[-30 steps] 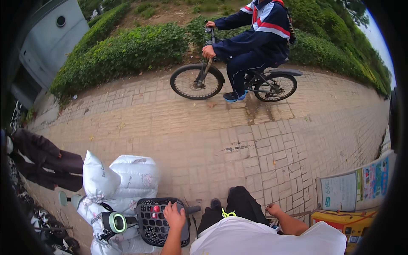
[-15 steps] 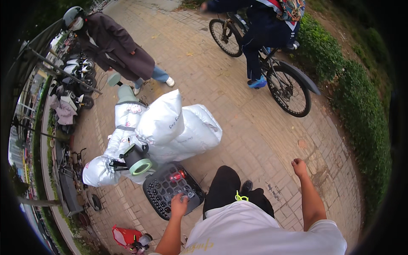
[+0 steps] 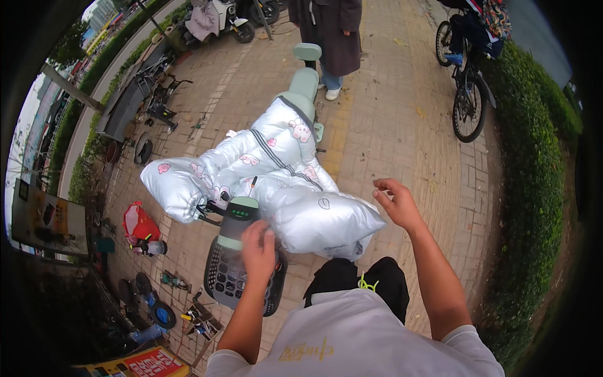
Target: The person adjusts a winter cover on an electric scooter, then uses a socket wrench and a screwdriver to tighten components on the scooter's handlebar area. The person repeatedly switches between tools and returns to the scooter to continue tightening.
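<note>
- Down at centre frame, the left hand rests on the scooter just behind its green display, fingers curled down against the column; whether they actually clasp anything I cannot tell.
- Right hand is up in the air, loosely open, fingers bent, gripping nothing, just beside the right lobe of the cover.
- That silver padded cover with pink flower prints is draped over the handlebars, spreading to both sides, one lobe toward the left, one toward the right.
- Scooter's long axis runs from the basket near the person up to the pale green seat and backrest at the top; the seat end points away toward the top of the picture, slightly right.
- Black mesh basket sits directly below the left hand, small things inside, too small to tell.
- Brick paving all around.
- A bystander in a dark coat stands beyond the seat.
- A bicycle with rider is at upper right, beside the hedge.
- Red bag and scattered tools lie on the ground at left.
</note>
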The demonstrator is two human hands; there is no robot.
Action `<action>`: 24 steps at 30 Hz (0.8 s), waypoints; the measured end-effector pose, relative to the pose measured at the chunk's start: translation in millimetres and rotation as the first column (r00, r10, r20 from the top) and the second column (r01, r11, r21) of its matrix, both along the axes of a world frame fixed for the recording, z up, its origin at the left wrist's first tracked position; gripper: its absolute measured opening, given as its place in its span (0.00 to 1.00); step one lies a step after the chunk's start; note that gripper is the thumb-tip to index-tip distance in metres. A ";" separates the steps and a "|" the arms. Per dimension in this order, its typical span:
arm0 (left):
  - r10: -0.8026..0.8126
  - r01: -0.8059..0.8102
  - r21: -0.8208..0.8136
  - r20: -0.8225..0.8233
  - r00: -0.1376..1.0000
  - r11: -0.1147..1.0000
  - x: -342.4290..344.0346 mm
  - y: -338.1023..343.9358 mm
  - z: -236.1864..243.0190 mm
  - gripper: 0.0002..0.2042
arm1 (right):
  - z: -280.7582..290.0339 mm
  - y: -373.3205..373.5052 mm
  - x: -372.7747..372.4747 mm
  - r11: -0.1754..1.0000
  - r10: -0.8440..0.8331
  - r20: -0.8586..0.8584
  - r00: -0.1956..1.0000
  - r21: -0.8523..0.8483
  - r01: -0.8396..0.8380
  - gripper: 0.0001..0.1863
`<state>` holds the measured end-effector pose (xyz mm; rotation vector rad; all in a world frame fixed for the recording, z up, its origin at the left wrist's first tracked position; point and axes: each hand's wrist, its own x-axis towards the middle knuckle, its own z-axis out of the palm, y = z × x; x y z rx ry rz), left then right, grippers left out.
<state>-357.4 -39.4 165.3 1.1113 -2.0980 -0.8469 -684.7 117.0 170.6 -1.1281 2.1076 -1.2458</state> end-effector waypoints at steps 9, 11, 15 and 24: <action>0.687 -0.664 -0.185 0.268 0.675 0.725 -17.3 -34.9 -10.9 0.28 | -58.6 -300.7 60.5 0.445 0.850 -0.334 0.407 0.040 -0.895 0.11; 0.625 -0.572 -0.260 0.426 0.655 0.778 -29.1 -54.8 -13.5 0.35 | -85.4 -333.0 82.0 0.270 0.860 -0.439 0.262 -0.044 -0.962 0.10; 0.472 -0.477 -0.234 0.743 0.474 0.847 -54.8 -94.4 -22.6 0.45 | -121.0 -377.7 110.9 -0.044 0.900 -0.413 -0.139 0.233 -0.972 0.10; 0.468 -0.427 -0.314 0.821 0.326 0.848 -69.8 -108.8 -32.9 0.43 | -104.0 -391.2 112.7 -0.199 0.957 -0.165 -0.239 0.227 -0.953 0.12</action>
